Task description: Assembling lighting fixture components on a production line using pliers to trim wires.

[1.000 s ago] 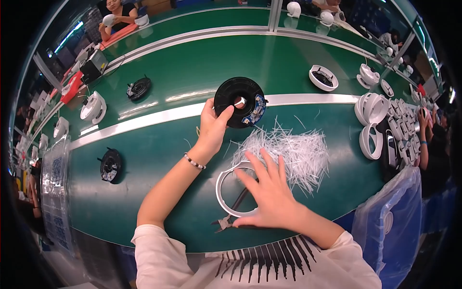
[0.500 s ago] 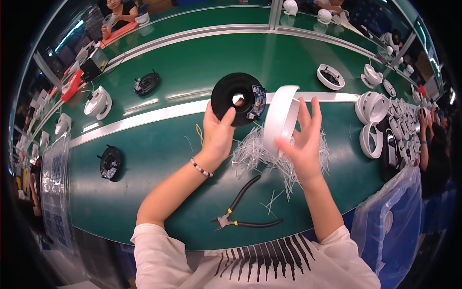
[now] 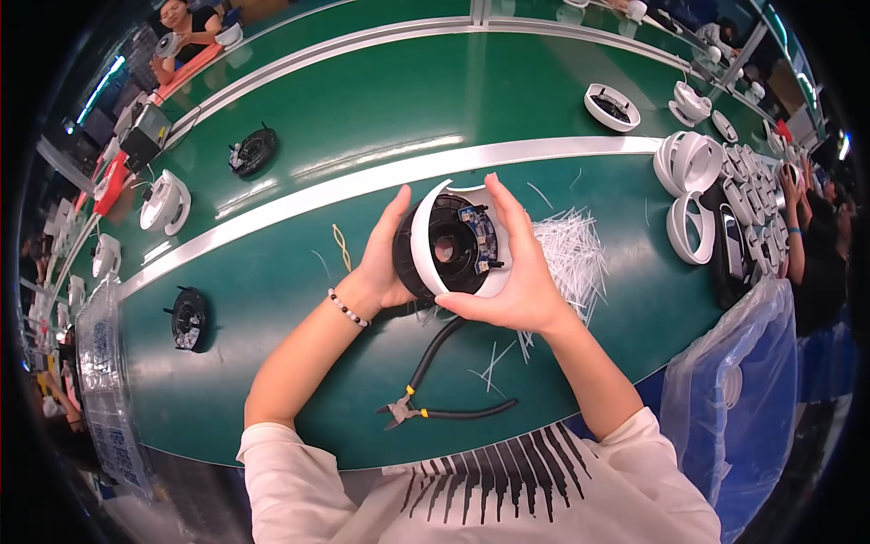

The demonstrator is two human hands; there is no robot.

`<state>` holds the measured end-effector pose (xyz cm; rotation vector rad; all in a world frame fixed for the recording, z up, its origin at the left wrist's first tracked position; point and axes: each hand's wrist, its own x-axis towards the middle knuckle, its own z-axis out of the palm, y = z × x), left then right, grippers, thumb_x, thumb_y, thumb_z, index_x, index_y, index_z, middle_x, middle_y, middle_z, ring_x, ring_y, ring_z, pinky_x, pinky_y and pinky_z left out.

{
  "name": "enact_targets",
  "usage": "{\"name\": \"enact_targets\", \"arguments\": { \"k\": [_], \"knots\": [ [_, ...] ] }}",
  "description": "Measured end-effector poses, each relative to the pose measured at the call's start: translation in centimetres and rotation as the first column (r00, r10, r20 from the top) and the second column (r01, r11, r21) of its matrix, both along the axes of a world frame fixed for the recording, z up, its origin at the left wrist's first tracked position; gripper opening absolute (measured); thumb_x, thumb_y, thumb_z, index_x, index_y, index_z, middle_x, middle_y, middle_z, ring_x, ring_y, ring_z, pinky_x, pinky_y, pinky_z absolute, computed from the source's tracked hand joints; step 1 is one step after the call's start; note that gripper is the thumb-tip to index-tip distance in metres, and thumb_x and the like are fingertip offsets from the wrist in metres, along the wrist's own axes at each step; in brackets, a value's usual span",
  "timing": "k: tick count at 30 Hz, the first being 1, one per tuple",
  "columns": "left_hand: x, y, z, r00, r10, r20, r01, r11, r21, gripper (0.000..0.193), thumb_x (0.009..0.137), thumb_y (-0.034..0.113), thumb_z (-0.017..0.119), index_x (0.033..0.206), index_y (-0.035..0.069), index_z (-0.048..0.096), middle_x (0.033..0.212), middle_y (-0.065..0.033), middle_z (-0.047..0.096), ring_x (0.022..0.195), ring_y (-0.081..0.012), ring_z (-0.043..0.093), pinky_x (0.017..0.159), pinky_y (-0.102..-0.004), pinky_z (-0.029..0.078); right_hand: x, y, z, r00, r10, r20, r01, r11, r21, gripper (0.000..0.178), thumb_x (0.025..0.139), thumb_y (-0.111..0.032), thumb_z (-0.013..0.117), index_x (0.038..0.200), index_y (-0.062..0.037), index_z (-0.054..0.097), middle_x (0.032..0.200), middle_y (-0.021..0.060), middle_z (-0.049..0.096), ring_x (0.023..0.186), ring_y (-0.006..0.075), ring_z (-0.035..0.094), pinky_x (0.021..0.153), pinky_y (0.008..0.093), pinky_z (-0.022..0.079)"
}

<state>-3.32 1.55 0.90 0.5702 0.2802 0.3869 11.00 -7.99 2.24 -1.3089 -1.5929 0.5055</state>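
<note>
Centre of the frame: both hands are up off the green desk, holding a round black plastic housing with a small circuit board inside a white plastic ring. The left hand cups the black body from behind, fingers curled closed around its rim. The right hand clamps the white ring's outer edge, thumb below and fingers on top. It looks light and rigid, smooth-sided, so the rims are the place to hold it; the exposed board looks delicate. Black-handled wire cutters lie below, white cut plastic strips just to the right.
</note>
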Motion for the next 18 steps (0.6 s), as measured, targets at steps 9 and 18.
{"name": "enact_targets", "arguments": {
  "k": [9,18],
  "knots": [
    [0.7,-1.0,-0.8,0.972,0.138,0.189,-0.154,0.986,0.069,0.051,0.087,0.043,0.027,0.12,0.007,0.043,0.114,-0.0116,0.05,0.101,-0.0228,0.052,0.088,-0.0364,0.043,-1.3,-0.2,0.3,0.981,-0.108,0.16,0.09,0.989,0.118,0.107,0.049,-0.03,0.08,0.131,0.0011,0.019,0.133,0.0247,0.022,0.123,0.0351,0.026,0.099,0.0406,0.026],
    [1.4,-1.3,-1.2,0.973,0.225,0.049,-0.227,0.973,0.044,0.059,0.087,0.052,0.024,0.12,0.007,0.044,0.117,-0.0105,0.049,0.105,-0.0234,0.049,0.091,-0.0375,0.041,-1.1,0.4,-0.8,0.949,-0.124,0.289,0.075,0.982,0.174,0.102,0.047,-0.031,0.079,0.127,0.0012,0.025,0.133,0.0272,0.023,0.117,0.0455,0.026,0.094,0.0495,0.026]
  ]
}}
